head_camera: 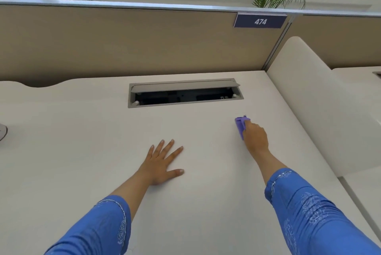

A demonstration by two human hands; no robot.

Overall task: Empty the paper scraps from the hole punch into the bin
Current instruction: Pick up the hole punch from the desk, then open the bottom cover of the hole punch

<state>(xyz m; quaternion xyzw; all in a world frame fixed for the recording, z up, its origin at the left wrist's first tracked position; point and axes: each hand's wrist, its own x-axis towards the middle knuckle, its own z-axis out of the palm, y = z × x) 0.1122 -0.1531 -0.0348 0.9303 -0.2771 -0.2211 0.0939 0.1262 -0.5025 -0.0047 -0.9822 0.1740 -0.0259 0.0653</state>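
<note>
Purple hole punch [240, 126] | right hand [256, 138] gripping | left hand [162, 162] flat on desk [82, 141]

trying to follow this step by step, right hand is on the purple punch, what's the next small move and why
Probably close the grip and lift the hole punch off the desk. The right hand is already wrapped over it where it sits on the surface, while the left hand lies flat and empty. No bin is in view, so the punch likely has to be carried off the desk to one.

Bare desk [82, 172] all round — only the open cable hatch [185, 93] and partition [123, 44] behind.
</note>
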